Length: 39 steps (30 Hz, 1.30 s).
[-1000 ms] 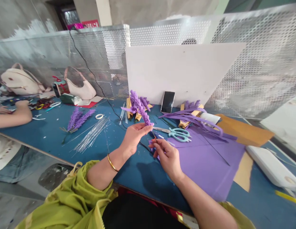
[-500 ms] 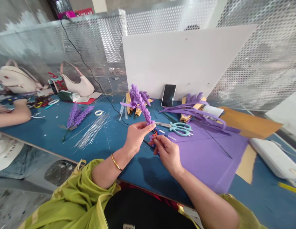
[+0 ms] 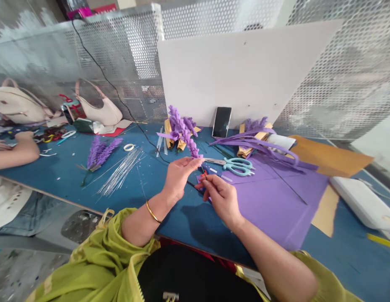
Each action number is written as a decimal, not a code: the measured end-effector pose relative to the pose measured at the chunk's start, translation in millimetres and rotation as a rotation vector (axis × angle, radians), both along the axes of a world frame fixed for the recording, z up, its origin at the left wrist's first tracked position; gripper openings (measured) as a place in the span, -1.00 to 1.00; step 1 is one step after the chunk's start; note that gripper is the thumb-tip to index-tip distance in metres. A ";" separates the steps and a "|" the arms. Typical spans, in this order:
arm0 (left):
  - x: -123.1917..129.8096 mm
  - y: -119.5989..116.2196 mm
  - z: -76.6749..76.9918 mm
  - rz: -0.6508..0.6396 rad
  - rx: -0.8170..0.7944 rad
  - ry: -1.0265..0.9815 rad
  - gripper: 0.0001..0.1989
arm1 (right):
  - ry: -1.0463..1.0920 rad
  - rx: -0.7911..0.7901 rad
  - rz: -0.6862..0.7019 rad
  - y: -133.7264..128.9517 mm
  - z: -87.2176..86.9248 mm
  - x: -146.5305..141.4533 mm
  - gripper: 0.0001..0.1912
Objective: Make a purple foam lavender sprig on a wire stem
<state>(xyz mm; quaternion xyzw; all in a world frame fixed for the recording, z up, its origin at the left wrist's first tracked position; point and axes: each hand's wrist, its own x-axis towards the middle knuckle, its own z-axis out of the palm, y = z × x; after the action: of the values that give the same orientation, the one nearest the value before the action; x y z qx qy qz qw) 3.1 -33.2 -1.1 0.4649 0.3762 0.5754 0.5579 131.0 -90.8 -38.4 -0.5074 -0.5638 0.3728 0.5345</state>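
Note:
A purple artificial lavender stem [image 3: 191, 147] is held up between my two hands over the blue table. My left hand [image 3: 179, 176] pinches the base of its flower head between thumb and fingers. Just below, my right hand [image 3: 222, 195] has its fingertips closed on the thin dark wire stem. Behind my hands lie blue-handled scissors [image 3: 237, 165], their blades pointing toward the flower. Part of a small dark blue and red object [image 3: 207, 171] shows beneath my hands, its kind unclear. A purple sheet [image 3: 276, 205] lies to the right, with a dark wire on it.
Finished lavender sprigs [image 3: 100, 153], a tape roll [image 3: 129, 147] and a bundle of white wires [image 3: 121, 174] lie left. Purple strips [image 3: 261, 144] and a propped phone [image 3: 222, 121] stand behind. A white device [image 3: 361, 205] is at right. Another person's arm [image 3: 17, 153] rests far left.
The view has tilted slightly, so the table things sit a little higher. Both hands keep their grip on the lavender stem, with only small finger movement in the right hand.

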 end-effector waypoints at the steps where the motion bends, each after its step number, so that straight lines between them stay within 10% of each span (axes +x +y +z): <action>1: -1.4 1.1 -1.1 0.006 0.010 -0.020 -0.63 | 0.021 -0.005 0.006 0.1 0.7 0.3 -0.76; 16: -9.4 10.3 0.7 0.007 0.014 -0.105 -0.45 | 0.280 -0.096 0.137 4.2 0.3 1.5 -0.70; 28: -27.0 17.9 -2.4 0.109 0.067 -0.103 -0.80 | 0.450 -0.132 0.209 5.7 2.4 4.8 -0.75; 39: -35.2 41.8 -9.5 0.037 0.031 0.094 -0.73 | 0.662 -0.217 0.285 14.0 -3.0 11.0 -0.76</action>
<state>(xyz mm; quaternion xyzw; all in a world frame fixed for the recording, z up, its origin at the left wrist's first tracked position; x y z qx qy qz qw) -32.1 8.6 -10.6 0.4928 0.4016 0.5689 0.5217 142.0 -76.9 -41.5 -0.3296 -0.3827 0.6446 0.5738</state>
